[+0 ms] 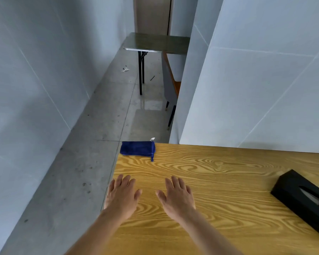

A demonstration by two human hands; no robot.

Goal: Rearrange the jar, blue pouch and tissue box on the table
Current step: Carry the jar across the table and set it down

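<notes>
both hands lie flat and empty on the wooden tabletop [228, 181], fingers spread: left hand [122, 196] at 7 o'clock, right hand [177, 196] just beside it. the blue pouch [137, 148] lies at the 11 o'clock corner, the black tissue box [302, 197] at 3 o'clock. the jar is out of view. whether any rearranging is done, i cannot tell.

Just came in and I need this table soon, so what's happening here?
A person is at a wooden table with both hands open and spread, palms down, holding nothing. The left hand and right hand are over the near left part. A blue pouch lies at the far left corner, its end past the table's edge, and a black tissue box sits at the right. No jar is in view.
</notes>
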